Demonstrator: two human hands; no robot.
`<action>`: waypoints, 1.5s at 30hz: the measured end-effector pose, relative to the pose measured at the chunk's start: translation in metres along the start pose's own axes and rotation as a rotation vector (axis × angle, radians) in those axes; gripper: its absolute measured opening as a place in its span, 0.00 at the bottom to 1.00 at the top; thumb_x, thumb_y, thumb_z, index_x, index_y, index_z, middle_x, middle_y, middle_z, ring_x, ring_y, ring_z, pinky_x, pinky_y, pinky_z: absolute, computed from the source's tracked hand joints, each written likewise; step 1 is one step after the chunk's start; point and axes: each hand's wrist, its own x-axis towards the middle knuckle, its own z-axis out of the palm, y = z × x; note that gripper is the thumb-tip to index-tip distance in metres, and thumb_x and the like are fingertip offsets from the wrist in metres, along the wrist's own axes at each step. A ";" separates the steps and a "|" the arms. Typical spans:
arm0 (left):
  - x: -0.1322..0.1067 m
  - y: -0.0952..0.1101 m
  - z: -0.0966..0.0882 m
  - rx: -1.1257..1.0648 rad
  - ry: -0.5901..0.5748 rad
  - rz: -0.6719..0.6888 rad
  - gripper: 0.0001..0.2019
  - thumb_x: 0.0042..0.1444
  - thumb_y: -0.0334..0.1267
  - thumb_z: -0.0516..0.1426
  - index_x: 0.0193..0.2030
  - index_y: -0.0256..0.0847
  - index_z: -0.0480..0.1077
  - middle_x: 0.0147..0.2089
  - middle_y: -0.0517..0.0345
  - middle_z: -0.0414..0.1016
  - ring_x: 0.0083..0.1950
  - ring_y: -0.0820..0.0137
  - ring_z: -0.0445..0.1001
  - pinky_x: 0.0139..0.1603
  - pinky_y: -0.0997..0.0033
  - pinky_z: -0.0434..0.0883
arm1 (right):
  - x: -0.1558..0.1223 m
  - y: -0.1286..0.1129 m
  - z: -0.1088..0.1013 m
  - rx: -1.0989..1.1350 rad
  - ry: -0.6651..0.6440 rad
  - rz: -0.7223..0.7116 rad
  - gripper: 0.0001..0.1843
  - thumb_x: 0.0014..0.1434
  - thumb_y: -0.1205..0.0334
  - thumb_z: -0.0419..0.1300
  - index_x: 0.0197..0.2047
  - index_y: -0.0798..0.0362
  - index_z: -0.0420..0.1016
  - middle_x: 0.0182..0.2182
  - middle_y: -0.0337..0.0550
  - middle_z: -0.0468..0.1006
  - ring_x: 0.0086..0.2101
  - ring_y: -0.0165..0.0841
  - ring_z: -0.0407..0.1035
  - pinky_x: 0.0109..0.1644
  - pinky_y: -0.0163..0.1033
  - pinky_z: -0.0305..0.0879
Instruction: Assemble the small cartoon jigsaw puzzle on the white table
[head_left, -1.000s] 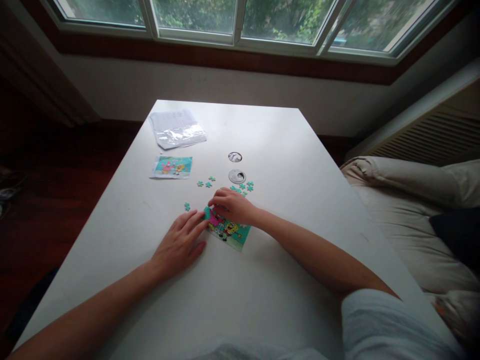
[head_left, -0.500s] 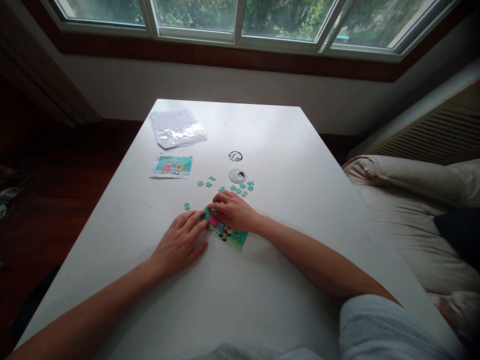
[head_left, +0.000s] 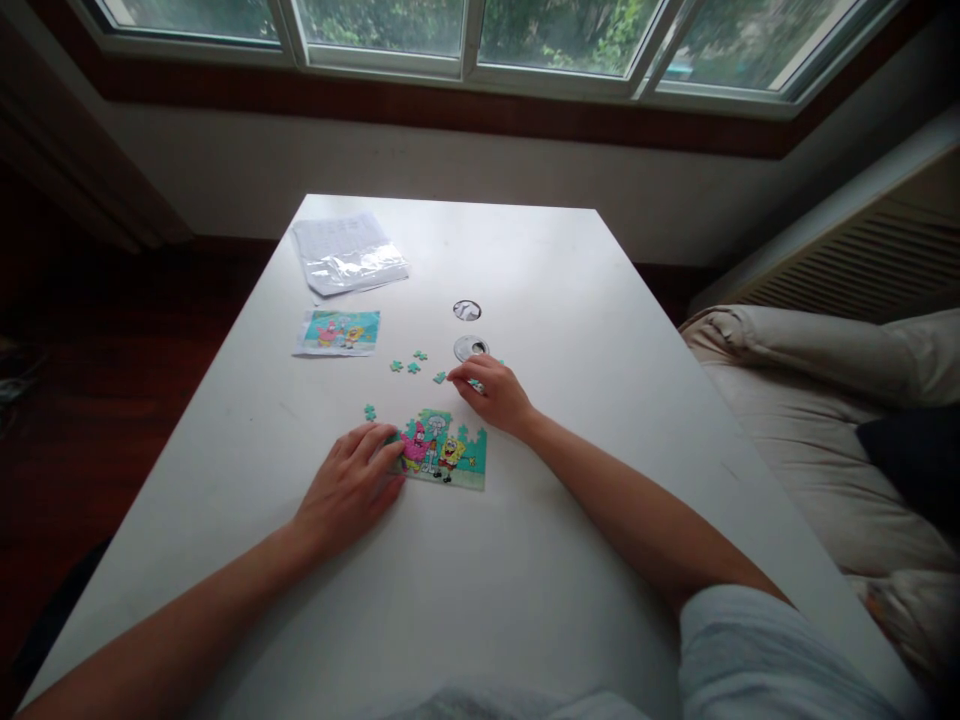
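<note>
A partly joined cartoon jigsaw puzzle (head_left: 450, 458) lies on the white table, its upper edge jagged with gaps. My left hand (head_left: 356, 470) rests flat at the puzzle's left end, fingers stretched out, the tips covering its edge. Above the puzzle's upper right, my right hand (head_left: 491, 393) hovers over loose pieces with its fingers bent and close together. Anything between those fingertips is hidden. One loose puzzle piece (head_left: 440, 377) lies right beside the fingertips, and other pieces are partly covered by the hand. Another loose piece (head_left: 370, 412) sits above my left hand.
Three loose puzzle pieces (head_left: 413, 367) lie left of my right hand. A small picture sheet (head_left: 341, 333) and a clear plastic bag with paper (head_left: 349, 255) are at the left. Two round holes, one with a ring-shaped cover (head_left: 463, 349), are in the table (head_left: 570, 330).
My right hand has left the puzzle and moved up and right to the loose pieces. The puzzle has turned from a slant to nearly level. My left hand stays at its left end.
</note>
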 end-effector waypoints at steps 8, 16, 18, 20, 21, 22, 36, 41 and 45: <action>0.000 0.000 -0.001 0.027 0.000 0.009 0.17 0.66 0.38 0.55 0.61 0.43 0.68 0.63 0.48 0.69 0.65 0.55 0.65 0.66 0.48 0.68 | -0.002 0.006 0.001 0.041 0.051 0.055 0.10 0.67 0.62 0.56 0.42 0.53 0.80 0.36 0.44 0.78 0.39 0.32 0.68 0.46 0.37 0.62; 0.000 -0.001 0.000 0.024 0.009 0.004 0.17 0.66 0.38 0.55 0.61 0.44 0.68 0.61 0.47 0.70 0.62 0.55 0.67 0.63 0.49 0.69 | -0.002 0.007 0.002 0.051 0.050 0.073 0.10 0.66 0.62 0.56 0.42 0.53 0.80 0.36 0.44 0.78 0.39 0.31 0.69 0.45 0.36 0.63; 0.000 -0.001 0.000 0.020 0.010 0.000 0.17 0.66 0.38 0.55 0.61 0.44 0.68 0.61 0.47 0.70 0.62 0.55 0.67 0.62 0.49 0.69 | -0.002 0.008 0.004 0.049 0.040 0.074 0.10 0.66 0.62 0.56 0.42 0.52 0.80 0.36 0.43 0.78 0.38 0.32 0.69 0.45 0.36 0.62; 0.000 -0.001 -0.001 0.012 0.006 0.001 0.17 0.66 0.37 0.55 0.61 0.44 0.68 0.61 0.47 0.70 0.62 0.55 0.67 0.62 0.49 0.69 | -0.003 0.009 0.005 0.047 0.030 0.073 0.10 0.66 0.62 0.56 0.42 0.52 0.80 0.35 0.43 0.78 0.38 0.32 0.68 0.45 0.36 0.62; 0.000 0.000 -0.001 0.006 0.005 0.003 0.17 0.66 0.37 0.55 0.60 0.44 0.68 0.61 0.48 0.70 0.62 0.56 0.67 0.62 0.50 0.69 | -0.003 0.009 0.005 0.048 0.030 0.070 0.10 0.66 0.62 0.56 0.42 0.52 0.80 0.35 0.43 0.78 0.38 0.32 0.68 0.45 0.36 0.62; 0.000 0.000 -0.001 0.000 0.004 0.007 0.16 0.66 0.37 0.55 0.60 0.44 0.69 0.61 0.48 0.70 0.62 0.56 0.67 0.62 0.50 0.69 | -0.003 0.009 0.006 0.050 0.030 0.069 0.10 0.66 0.62 0.56 0.42 0.52 0.80 0.35 0.43 0.78 0.38 0.31 0.68 0.45 0.36 0.62; -0.001 -0.002 0.000 -0.019 0.020 0.055 0.15 0.67 0.36 0.54 0.58 0.45 0.70 0.60 0.51 0.72 0.62 0.57 0.68 0.63 0.52 0.69 | 0.001 0.010 -0.005 0.099 0.135 0.192 0.10 0.64 0.61 0.57 0.42 0.53 0.80 0.37 0.43 0.79 0.39 0.31 0.70 0.39 0.33 0.63; -0.002 -0.002 0.001 -0.028 0.028 0.060 0.15 0.66 0.36 0.55 0.58 0.44 0.70 0.60 0.50 0.72 0.62 0.57 0.68 0.63 0.52 0.69 | 0.002 0.011 -0.004 0.111 0.197 0.228 0.10 0.63 0.60 0.58 0.40 0.53 0.80 0.36 0.42 0.79 0.37 0.30 0.71 0.38 0.33 0.64; -0.002 -0.004 0.002 -0.020 0.030 0.072 0.16 0.66 0.36 0.55 0.59 0.43 0.69 0.60 0.50 0.72 0.62 0.57 0.68 0.62 0.52 0.69 | 0.001 0.013 0.000 0.120 0.198 0.243 0.10 0.62 0.60 0.58 0.40 0.52 0.81 0.37 0.41 0.80 0.38 0.31 0.71 0.36 0.33 0.63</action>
